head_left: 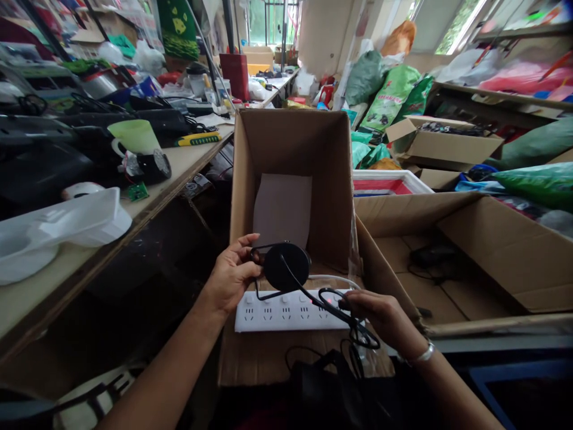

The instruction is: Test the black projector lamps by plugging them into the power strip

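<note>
My left hand [235,272] pinches the bracket at the left side of a round black device [286,267], which is held above a white power strip [290,312]. A black cable [313,300] runs from the device toward my right hand [380,313], whose fingers are closed at the strip's right end, on the cable's end as far as it shows. Looped cable hangs below that hand. Small red lights glow on the strip, which lies on cardboard before an open box [293,140].
A large open carton [492,257] at the right holds a black item. On the left workbench [179,173] are a white tray [98,218], a pale green cup [134,136] and a yellow cutter [199,139]. Another black device [317,388] is at the bottom.
</note>
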Tool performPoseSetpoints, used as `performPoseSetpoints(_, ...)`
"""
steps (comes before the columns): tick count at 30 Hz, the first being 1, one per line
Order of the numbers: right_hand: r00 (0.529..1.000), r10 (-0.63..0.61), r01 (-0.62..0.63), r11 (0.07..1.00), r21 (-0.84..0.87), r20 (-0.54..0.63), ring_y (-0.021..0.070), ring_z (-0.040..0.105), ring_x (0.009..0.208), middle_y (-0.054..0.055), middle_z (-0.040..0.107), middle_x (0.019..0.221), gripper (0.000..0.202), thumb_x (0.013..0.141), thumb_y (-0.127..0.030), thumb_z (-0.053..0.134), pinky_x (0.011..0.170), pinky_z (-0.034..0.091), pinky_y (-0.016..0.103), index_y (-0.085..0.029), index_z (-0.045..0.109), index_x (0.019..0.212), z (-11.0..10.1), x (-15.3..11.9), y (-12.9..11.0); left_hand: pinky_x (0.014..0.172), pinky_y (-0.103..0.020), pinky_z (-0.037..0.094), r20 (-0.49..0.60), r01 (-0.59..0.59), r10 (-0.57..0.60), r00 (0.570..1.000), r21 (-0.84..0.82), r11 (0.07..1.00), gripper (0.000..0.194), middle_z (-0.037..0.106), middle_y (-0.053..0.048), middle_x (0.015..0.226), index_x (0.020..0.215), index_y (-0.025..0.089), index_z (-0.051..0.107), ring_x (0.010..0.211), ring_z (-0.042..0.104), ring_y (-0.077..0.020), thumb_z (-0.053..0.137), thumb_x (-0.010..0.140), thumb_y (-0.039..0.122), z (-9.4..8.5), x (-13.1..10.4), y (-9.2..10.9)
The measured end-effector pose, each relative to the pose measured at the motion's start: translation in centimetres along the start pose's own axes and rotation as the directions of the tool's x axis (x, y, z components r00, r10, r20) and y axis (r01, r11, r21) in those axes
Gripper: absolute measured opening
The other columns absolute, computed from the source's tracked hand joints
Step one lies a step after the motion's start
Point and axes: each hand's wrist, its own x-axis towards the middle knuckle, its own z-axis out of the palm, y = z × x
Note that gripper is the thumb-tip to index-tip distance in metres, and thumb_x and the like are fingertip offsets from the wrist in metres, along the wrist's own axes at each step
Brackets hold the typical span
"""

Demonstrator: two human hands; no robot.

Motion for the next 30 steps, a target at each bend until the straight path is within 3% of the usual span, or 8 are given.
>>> performPoseSetpoints(5,1.0,0.002,-0.002,1.0,0.022,0.026,0.0173,0.065,0.09,0.007,0.069,0.1,0.024,0.087,-0.013,0.044,0.077,0.054,0.025,-0.02,0.067,0.093,1.5,-1.2,0.4,0.052,-0.015,0.044,0.0,0.02,-0.02,1.0,-0.005,1.0,0.065,0.058,0.006,0.065,0.107,0.014,0.053,0.057,0.053,-0.007,0.064,0.044,0.0,-0.3,0.5,-0.8)
performPoseSetpoints(12,0.985,-0.044,0.036,0.998,-0.048,-0.164,0.0161,0.066,0.088,0.005,0.069,0.098,0.02,0.088,-0.016,0.048,0.077,0.054,0.023,-0.022,0.066,0.096,4.0,-2.2,2.3,0.051,-0.014,0.042,0.004,-0.008,0.008,1.0,0.006,1.0,0.062,0.056,0.006,0.067,0.104,0.016,0.055,0.06,0.052,-0.0072,0.06,0.044,-0.001,0.4,1.2,-1.9)
performPoseSetpoints(18,0.965,-0.086,0.075,0.996,-0.055,-0.248,0.016,0.067,0.087,0.004,0.07,0.096,0.019,0.087,-0.019,0.052,0.076,0.055,0.021,-0.024,0.067,0.096,4.5,-2.2,2.7,0.059,-0.016,0.044,0.028,-0.146,0.145,0.989,0.04,0.988,0.057,0.055,0.006,0.071,0.102,0.021,0.057,0.067,0.053,-0.0074,0.062,0.049,0.0,1.3,1.2,-2.0)
performPoseSetpoints(24,0.963,0.006,0.014,0.997,0.073,-0.269,0.019,0.067,0.086,0.006,0.071,0.093,0.018,0.086,-0.023,0.054,0.076,0.055,0.027,-0.024,0.069,0.095,4.8,-2.0,2.7,0.067,-0.019,0.046,0.072,-0.24,0.233,0.97,0.108,0.965,0.054,0.057,0.006,0.074,0.102,0.022,0.058,0.071,0.057,-0.0085,0.07,0.054,0.002,1.8,0.8,-1.2)
performPoseSetpoints(30,0.95,0.136,-0.079,0.975,0.208,-0.28,0.0232,0.068,0.081,0.007,0.073,0.086,0.018,0.078,-0.034,0.063,0.073,0.056,0.032,-0.021,0.072,0.086,4.3,-1.5,1.6,0.067,-0.021,0.047,0.077,-0.229,0.221,0.972,0.134,0.964,0.054,0.055,0.007,0.072,0.103,0.021,0.055,0.07,0.057,-0.0096,0.069,0.054,0.003,2.4,0.4,-1.3)
